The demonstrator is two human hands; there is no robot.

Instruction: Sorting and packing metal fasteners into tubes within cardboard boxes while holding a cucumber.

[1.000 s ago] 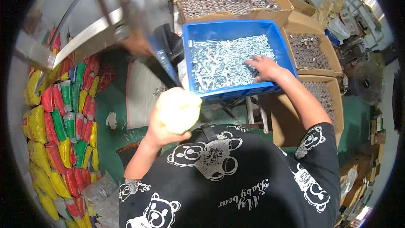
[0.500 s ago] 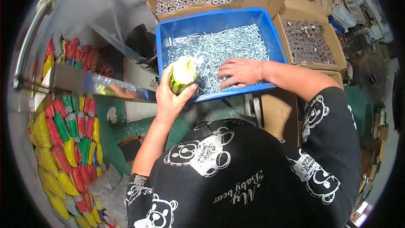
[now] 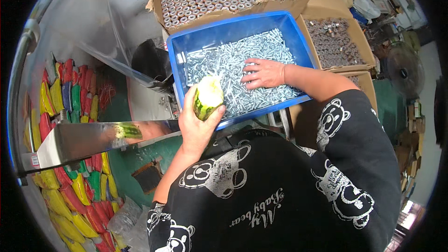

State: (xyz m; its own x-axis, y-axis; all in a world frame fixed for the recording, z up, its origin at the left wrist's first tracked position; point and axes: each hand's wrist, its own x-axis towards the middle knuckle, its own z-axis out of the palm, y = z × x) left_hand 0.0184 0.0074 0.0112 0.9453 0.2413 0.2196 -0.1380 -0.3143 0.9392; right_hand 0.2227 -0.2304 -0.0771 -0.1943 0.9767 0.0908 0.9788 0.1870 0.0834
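My left hand [image 3: 196, 129] is closed round a piece of watermelon [image 3: 207, 99] with dark-striped green rind and a pale top face. It holds the piece upright at the near left rim of a blue plastic bin [image 3: 224, 22]. A thick layer of small silvery metal pins [image 3: 254, 49], perhaps screws, covers the bin's bottom. Inside the bin, my right hand [image 3: 264, 73] rests palm down on the pins with fingers spread. Whether a pin lies under those fingers is hidden.
Behind the bin stands a cardboard box [image 3: 154, 2] of ring-topped metal cylinders; another such box [image 3: 368, 60] is at right. A shiny metal bar [image 3: 105, 140] juts in from the left, above stacked coloured packets [image 3: 74, 191]. A fan [image 3: 405, 67] stands far right.
The view has shifted a little. My left hand has drawn the watermelon nearer to me and slightly right; my right hand has moved slightly farther into the bin, its fingers still on the pins.
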